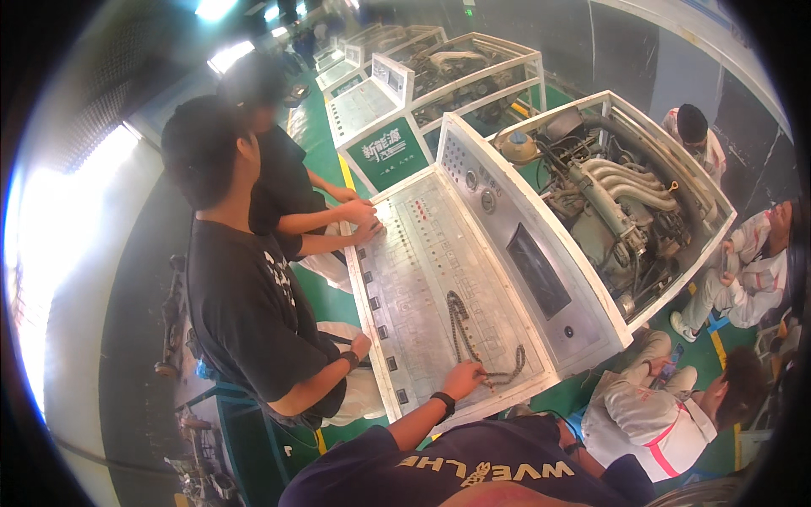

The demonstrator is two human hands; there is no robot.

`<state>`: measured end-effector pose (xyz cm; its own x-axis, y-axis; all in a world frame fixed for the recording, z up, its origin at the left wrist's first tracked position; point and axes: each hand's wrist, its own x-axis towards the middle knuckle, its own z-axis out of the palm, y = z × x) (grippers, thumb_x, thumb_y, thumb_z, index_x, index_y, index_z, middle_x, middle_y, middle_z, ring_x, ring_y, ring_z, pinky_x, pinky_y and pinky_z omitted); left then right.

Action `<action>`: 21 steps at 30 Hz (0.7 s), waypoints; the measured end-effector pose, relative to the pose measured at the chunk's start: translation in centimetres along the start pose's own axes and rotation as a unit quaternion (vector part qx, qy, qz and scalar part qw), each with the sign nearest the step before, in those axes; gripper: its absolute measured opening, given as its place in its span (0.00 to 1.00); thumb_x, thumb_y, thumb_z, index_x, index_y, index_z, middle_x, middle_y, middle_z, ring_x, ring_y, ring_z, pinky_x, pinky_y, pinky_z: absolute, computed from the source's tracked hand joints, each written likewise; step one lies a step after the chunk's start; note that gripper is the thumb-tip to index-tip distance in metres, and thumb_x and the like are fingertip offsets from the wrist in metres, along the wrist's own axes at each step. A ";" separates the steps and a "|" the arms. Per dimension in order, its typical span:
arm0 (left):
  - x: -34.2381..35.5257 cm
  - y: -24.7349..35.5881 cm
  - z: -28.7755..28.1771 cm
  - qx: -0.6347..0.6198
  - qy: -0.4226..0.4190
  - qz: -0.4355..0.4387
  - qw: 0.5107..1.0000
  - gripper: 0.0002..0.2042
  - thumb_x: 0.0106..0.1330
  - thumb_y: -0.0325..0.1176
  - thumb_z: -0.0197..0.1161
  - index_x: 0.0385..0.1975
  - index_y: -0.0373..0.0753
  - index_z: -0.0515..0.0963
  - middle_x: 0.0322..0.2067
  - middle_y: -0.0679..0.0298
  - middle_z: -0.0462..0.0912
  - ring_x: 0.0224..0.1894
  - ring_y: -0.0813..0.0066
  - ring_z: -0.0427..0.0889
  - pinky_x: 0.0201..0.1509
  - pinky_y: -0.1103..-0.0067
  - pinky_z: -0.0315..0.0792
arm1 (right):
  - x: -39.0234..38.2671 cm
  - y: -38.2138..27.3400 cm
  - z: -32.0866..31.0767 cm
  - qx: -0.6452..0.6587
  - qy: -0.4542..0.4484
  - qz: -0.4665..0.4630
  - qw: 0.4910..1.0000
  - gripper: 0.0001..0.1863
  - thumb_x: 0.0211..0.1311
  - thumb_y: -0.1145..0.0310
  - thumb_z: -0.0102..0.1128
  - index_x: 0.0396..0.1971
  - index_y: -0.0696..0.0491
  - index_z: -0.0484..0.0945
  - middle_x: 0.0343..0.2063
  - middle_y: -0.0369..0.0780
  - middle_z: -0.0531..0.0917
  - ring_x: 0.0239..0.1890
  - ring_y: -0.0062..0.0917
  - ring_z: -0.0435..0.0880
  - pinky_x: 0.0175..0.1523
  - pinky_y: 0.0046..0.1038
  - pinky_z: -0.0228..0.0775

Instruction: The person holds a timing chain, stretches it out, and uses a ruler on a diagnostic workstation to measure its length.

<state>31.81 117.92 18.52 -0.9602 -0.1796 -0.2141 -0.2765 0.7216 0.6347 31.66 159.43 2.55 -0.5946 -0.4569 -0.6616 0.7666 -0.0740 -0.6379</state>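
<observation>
My left hand [463, 380], with a black band on its wrist, reaches over the near end of a sloping metal control panel [405, 296]. Its fingers are closed at a dark metal chain [458, 317], which lies in a long loop on the panel and curls round to the right. Low beside my body, my right hand [565, 433] is small and partly hidden near the panel's near edge; its fingers cannot be made out.
Two people in black shirts stand along the left side, one with a hand [367, 221] on the panel. An engine [612, 198] sits in a white frame behind the upright gauge board [515, 228]. Several people in light workwear crouch or sit to the right. Another test bench [363, 110] stands beyond.
</observation>
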 end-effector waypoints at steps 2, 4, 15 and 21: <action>-0.1 -0.1 0.1 0.004 -0.004 -0.004 1.000 0.07 0.63 0.38 0.69 0.38 0.46 0.85 0.36 0.60 0.82 0.44 0.55 0.83 0.47 0.63 0.76 | 2.3 0.4 0.3 -0.257 0.017 -0.100 0.961 0.17 0.72 0.68 0.55 0.56 0.57 0.76 0.48 0.43 0.82 0.49 0.33 0.82 0.53 0.33 0.75; -0.2 -0.1 0.2 0.003 -0.004 -0.009 1.000 0.07 0.63 0.38 0.69 0.37 0.46 0.85 0.36 0.59 0.82 0.44 0.55 0.83 0.46 0.63 0.76 | 3.4 -0.2 0.4 -0.557 0.064 -0.131 0.817 0.17 0.71 0.66 0.55 0.55 0.56 0.74 0.46 0.47 0.81 0.50 0.41 0.81 0.52 0.39 0.74; -0.6 0.0 0.3 0.005 0.037 -0.010 0.999 0.08 0.63 0.38 0.69 0.38 0.44 0.83 0.36 0.57 0.82 0.44 0.54 0.82 0.47 0.61 0.75 | -9.9 -8.8 2.9 -0.512 0.115 -0.209 0.826 0.15 0.60 0.64 0.64 0.45 0.55 0.79 0.43 0.48 0.83 0.41 0.51 0.84 0.48 0.45 0.76; -0.8 -0.2 0.6 -0.007 0.035 0.020 0.999 0.07 0.64 0.38 0.69 0.37 0.44 0.82 0.36 0.57 0.82 0.45 0.54 0.82 0.49 0.62 0.76 | -18.3 -18.1 4.1 -0.536 0.160 -0.354 0.750 0.06 0.59 0.73 0.66 0.33 0.59 0.81 0.26 0.48 0.84 0.31 0.44 0.85 0.36 0.40 0.74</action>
<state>32.62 118.31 18.16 -0.9710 -0.1963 -0.1363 -0.2371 0.7196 0.6526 29.63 165.47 27.87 -0.9195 -0.3908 0.0410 -0.3018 0.6354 -0.7107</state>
